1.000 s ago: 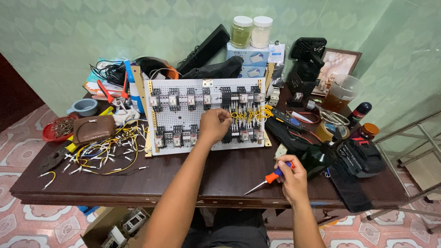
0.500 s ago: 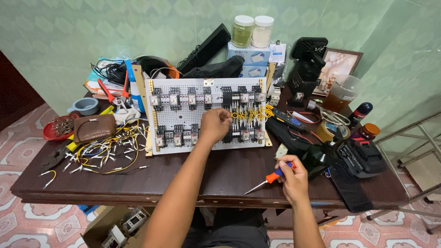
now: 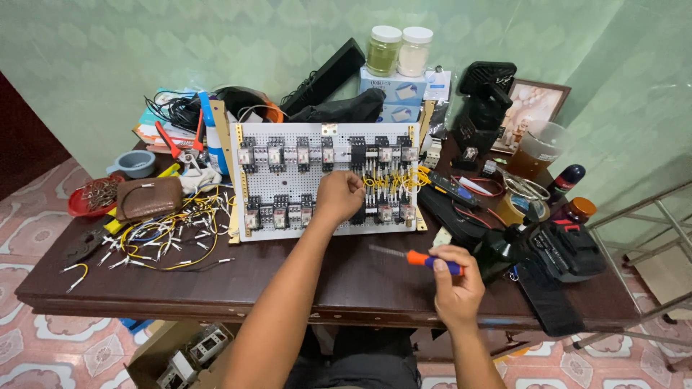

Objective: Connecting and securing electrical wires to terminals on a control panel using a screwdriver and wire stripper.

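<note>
Propped upright at the middle of the dark wooden table (image 3: 303, 277): white perforated panel (image 3: 328, 180) carrying two rows of relays. Looking partly wired, yellow leads (image 3: 393, 180) bunching only at the right end, left relays staying bare, loose cut wires (image 3: 169, 230) lying at the left. Left hand (image 3: 340, 196) pinching closed at the panel's centre, held item not discernible. Right hand (image 3: 455, 284) gripping an orange-handled screwdriver (image 3: 418, 258), near the table's front edge.

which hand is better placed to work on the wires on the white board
Left. The left hand already rests on the white board beside the yellow wires; the right hand holds a screwdriver away from it.
</note>
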